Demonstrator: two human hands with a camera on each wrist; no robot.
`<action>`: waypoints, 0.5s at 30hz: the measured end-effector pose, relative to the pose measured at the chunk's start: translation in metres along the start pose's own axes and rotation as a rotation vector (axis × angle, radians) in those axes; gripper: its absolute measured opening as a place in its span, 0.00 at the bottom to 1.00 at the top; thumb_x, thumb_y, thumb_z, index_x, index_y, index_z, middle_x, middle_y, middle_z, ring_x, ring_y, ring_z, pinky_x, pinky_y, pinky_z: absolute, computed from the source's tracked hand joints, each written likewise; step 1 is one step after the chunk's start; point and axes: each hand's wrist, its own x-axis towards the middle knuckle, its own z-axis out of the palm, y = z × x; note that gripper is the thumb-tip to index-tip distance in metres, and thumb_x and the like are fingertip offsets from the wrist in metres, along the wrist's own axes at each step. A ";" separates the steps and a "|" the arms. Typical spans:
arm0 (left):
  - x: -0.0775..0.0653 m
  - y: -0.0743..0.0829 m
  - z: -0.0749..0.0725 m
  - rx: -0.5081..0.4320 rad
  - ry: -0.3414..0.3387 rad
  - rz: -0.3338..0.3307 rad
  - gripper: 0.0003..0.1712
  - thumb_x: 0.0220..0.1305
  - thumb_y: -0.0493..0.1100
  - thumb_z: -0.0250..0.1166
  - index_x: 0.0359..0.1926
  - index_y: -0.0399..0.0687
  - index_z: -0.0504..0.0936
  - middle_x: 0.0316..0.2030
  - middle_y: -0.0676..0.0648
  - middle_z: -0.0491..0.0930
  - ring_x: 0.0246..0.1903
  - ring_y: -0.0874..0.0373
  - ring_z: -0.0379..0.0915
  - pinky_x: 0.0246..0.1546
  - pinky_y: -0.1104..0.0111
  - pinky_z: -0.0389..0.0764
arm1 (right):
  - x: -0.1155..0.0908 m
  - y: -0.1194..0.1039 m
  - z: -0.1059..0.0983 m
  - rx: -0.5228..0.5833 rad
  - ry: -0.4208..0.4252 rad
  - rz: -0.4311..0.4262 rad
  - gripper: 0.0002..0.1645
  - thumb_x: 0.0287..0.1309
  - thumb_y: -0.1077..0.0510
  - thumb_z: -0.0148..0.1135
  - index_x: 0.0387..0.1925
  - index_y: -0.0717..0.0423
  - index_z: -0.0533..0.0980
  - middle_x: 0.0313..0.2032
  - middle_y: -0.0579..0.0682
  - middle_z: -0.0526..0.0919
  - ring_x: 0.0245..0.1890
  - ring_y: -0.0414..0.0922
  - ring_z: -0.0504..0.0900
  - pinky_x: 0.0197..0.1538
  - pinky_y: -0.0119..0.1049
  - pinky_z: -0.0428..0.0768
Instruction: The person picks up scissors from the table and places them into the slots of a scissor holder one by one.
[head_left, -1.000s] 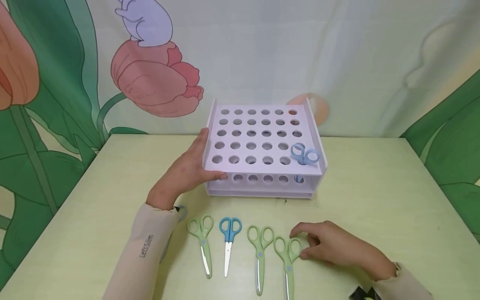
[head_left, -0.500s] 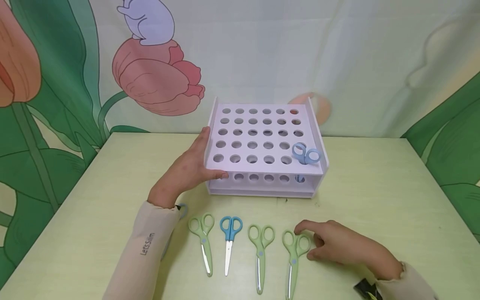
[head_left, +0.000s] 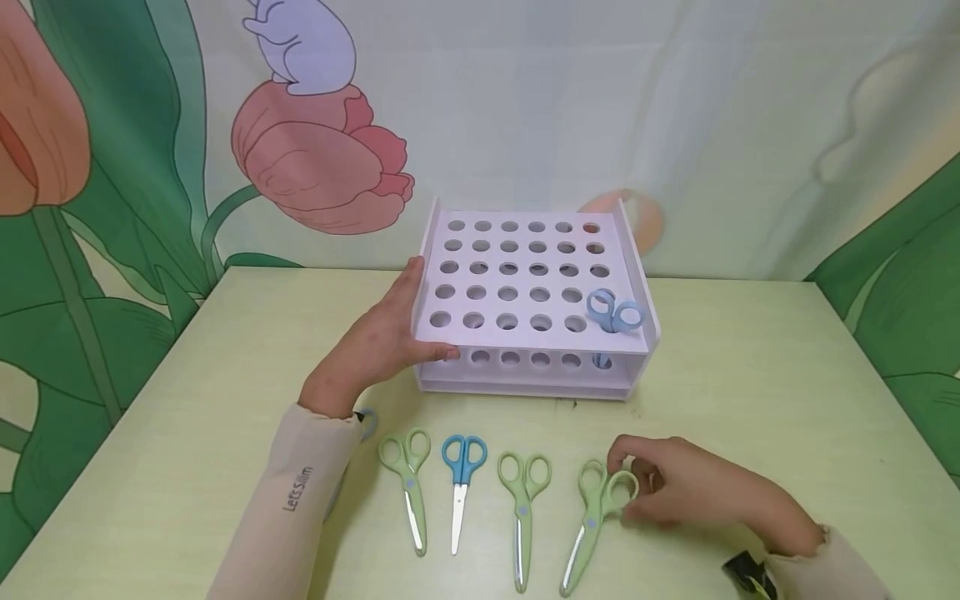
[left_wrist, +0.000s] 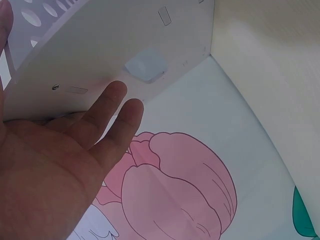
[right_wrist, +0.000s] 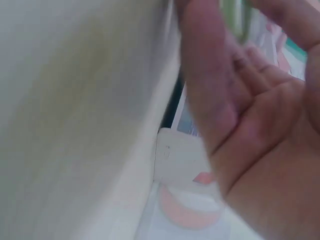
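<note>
A white rack point(head_left: 525, 333) with rows of round holes stands at the back middle. My left hand point(head_left: 375, 342) holds its left side, thumb across the front and fingers along the outer wall, which the left wrist view shows close up. Light blue scissors point(head_left: 615, 313) hang by their handles in a front right hole of the rack. Near the front, my right hand point(head_left: 697, 483) pinches the right handle loop of the rightmost green scissors point(head_left: 593, 508), which lie slanted on the table. Right wrist view is blurred, with a bit of green point(right_wrist: 232, 17) by the fingers.
Left of the held pair lie green scissors point(head_left: 522, 510), blue scissors point(head_left: 459, 475) and more green scissors point(head_left: 411, 479). Another light blue pair point(head_left: 367, 423) is mostly hidden by the left sleeve. A printed curtain point(head_left: 510, 108) hangs behind the table point(head_left: 750, 358).
My right hand has drawn the rightmost green scissors to the right, away from their neighbour, and their handles have swung right. My left hand stays on the rack.
</note>
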 end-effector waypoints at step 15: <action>-0.001 -0.001 0.001 0.009 0.009 0.007 0.77 0.48 0.51 0.83 0.81 0.48 0.34 0.79 0.48 0.44 0.62 0.50 0.61 0.66 0.55 0.63 | -0.009 -0.017 -0.024 0.393 0.187 -0.320 0.15 0.74 0.73 0.46 0.56 0.64 0.73 0.38 0.61 0.85 0.30 0.57 0.87 0.30 0.50 0.85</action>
